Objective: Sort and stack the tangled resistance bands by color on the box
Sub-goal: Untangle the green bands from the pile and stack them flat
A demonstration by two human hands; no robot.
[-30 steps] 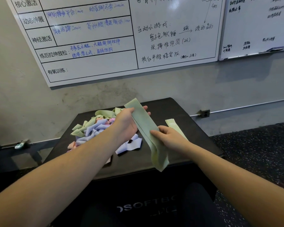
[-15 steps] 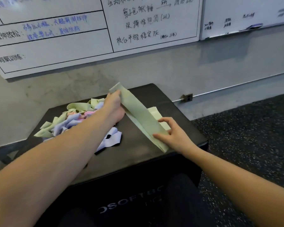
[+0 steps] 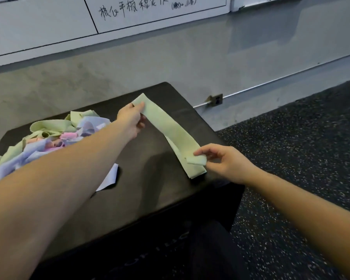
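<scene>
- Your left hand (image 3: 130, 122) pinches the green band's (image 3: 170, 128) far end above the box (image 3: 150, 188).
- Your right hand (image 3: 224, 160) pinches its near end.
- The tangled pile (image 3: 55, 136) lies left of the band.

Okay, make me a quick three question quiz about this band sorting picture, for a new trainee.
1. True or false: both hands hold the same green band.
2. Which hand pinches the band's near end? A) left hand B) right hand
3. Fill in: the tangled pile lies on the ____ side of the black box.

Key: 1 true; 2 B; 3 left.
</scene>
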